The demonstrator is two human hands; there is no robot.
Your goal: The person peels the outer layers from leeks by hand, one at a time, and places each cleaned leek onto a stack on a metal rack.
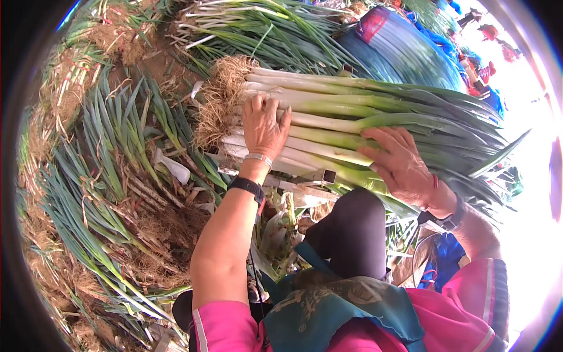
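Across the space before me lies a layer of long, thick green onions (328, 124). Their tangled roots (226, 97) are at the left, and the dark green leaves run off to the right. My left hand (264, 126) rests on the white stems near the roots, with bent fingers over them and the thumb apart. Over the paler green part, my right hand (396, 158) touches the stalks with its fingers spread. Neither hand has lifted a stalk off the layer. The undersides of the fingertips are partly hidden.
A metal frame with a square tube end (329, 176) shows under the onions, just beyond my knee (352, 234). Loose green onions with soil-covered roots (167, 234) cover the ground at left. Another pile (264, 32) lies behind, beside a blue-wrapped bundle (404, 50).
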